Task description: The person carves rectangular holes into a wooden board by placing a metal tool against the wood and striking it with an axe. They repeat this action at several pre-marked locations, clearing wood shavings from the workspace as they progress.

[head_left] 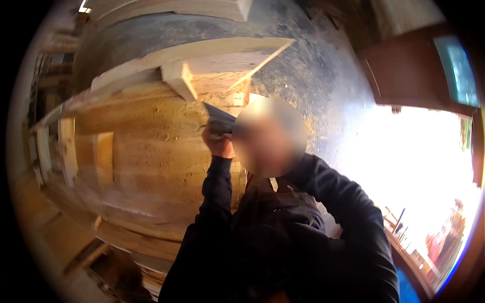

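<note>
My left hand (220, 146), below a dark grey, tapered object (220, 120), is closed around its near part. Its pointed end sticks out toward the far left, over the wooden bench. What kind of thing it is cannot be made out. A round blurred patch covers the object's right part. My right forearm (328, 177) reaches in from the right and runs into the same patch, so my right hand is hidden. Just past the object's tip stands a short wooden block (178, 80), touching a long pale board (217, 56).
The wooden workbench (146, 146) spreads to the left, strewn with shavings. Upright wooden pieces (104, 159) stand at its left side. Another large board (177, 9) lies beyond, across a grey floor (323, 81). Bright daylight comes through an opening at right, beside a brown door (409, 70).
</note>
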The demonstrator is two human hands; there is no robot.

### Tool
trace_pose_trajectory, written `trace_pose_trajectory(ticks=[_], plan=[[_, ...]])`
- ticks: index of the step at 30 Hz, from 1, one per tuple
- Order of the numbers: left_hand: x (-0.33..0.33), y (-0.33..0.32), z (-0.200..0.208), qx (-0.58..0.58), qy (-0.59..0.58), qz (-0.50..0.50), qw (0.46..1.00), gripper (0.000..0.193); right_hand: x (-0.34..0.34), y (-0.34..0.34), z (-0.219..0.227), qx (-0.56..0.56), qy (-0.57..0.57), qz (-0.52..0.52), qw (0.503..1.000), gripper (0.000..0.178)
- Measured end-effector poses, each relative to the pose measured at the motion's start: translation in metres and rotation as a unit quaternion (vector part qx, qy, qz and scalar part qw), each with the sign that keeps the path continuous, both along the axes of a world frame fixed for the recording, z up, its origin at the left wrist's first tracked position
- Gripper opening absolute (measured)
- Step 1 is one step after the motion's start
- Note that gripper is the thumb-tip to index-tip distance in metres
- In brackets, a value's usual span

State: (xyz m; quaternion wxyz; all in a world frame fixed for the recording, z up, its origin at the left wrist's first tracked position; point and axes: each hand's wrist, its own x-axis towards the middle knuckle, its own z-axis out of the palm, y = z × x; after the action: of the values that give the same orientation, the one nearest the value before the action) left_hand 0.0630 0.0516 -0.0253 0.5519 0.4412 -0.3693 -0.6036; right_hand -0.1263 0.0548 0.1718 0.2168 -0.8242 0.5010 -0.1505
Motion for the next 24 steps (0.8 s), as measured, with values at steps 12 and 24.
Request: trace_pose_trajectory(ticks=[12, 24], plan=[[-0.022, -0.015, 0.054, -0.180, -0.191, 0.130, 0.956, 0.049, 0.010, 0.083, 0.026, 0.241, -0.288, -0.330, 0.866, 0.017], [-0.013, -0.018, 0.052, -0.217, -0.252, 0.163, 0.929, 0.047, 0.044, 0.059, -0.006, 0.237, -0.089, -0.341, 0.905, 0.031]])
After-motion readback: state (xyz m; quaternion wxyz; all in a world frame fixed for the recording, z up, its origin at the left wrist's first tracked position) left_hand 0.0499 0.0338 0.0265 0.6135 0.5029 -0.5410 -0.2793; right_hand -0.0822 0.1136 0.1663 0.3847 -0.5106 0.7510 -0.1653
